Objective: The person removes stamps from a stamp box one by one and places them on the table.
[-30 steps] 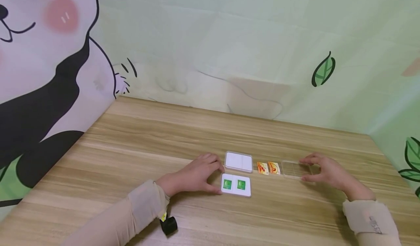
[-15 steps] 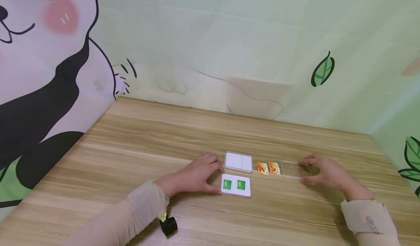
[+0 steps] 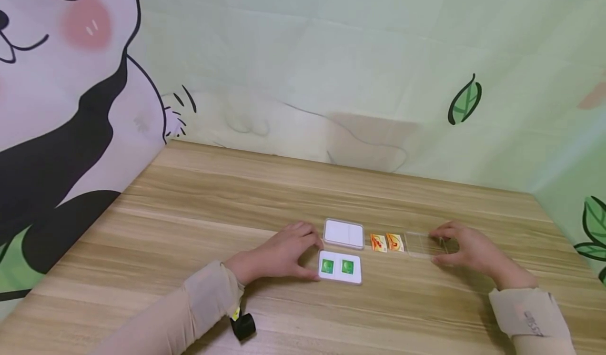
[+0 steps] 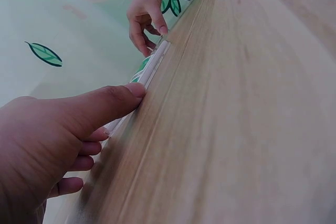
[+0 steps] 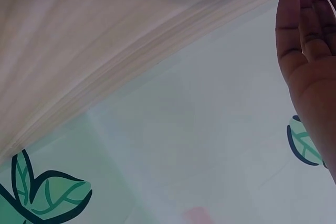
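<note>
In the head view, my left hand (image 3: 279,252) holds the left end of a white card with two green pictures (image 3: 335,275), thumb at its near corner and fingers at the far one. The left wrist view shows the thumb against the edge of this thin card. On the right, my right hand (image 3: 473,252) grips the right end of a flat, clear plastic case (image 3: 418,245) between thumb and fingers. Two small orange-and-yellow picture cards (image 3: 378,243) lie just left of the clear case. In the right wrist view, the fingertips are cut off at the top edge.
Behind the green-picture card lies a clear-rimmed case with a white inside (image 3: 344,233). A black cylindrical object (image 3: 243,327) sits under the left sleeve. A printed cloth wall (image 3: 284,55) rises behind the wooden table (image 3: 213,197).
My right hand has shifted very slightly left, and the clear case appears to have edged toward the orange cards. My left hand and the white card have kept their place.
</note>
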Motion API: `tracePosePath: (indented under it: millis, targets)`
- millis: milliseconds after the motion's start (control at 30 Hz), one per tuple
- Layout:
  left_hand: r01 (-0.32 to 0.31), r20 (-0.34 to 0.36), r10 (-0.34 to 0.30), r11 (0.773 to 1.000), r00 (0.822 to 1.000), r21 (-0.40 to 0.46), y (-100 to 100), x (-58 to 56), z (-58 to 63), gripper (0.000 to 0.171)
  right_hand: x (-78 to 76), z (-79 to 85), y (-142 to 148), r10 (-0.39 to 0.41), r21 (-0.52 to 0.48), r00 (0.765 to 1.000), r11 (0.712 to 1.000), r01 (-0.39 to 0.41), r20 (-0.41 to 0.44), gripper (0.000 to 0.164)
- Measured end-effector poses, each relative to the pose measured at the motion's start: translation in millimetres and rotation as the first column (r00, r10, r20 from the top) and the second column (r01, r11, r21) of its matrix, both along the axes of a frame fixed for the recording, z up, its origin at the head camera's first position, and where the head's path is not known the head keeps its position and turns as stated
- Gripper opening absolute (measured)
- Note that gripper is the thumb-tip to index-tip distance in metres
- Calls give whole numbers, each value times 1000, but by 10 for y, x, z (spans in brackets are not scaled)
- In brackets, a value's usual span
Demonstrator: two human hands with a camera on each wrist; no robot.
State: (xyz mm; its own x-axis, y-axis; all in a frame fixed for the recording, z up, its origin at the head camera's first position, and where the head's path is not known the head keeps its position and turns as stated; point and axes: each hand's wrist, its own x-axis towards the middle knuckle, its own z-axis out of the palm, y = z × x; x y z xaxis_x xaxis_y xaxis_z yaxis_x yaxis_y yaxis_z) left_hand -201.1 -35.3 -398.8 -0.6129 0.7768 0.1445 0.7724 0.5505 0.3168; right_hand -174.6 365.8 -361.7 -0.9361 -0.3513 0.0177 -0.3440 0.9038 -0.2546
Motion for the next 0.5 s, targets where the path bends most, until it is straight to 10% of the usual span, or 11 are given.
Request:
tracePosePath:
  millis: [500]
  targets:
    - [-3,1,3,1000,1000,-1,2,-6,-16,56,-1,-24,0,7,-4,1000,1000,-7,5,55]
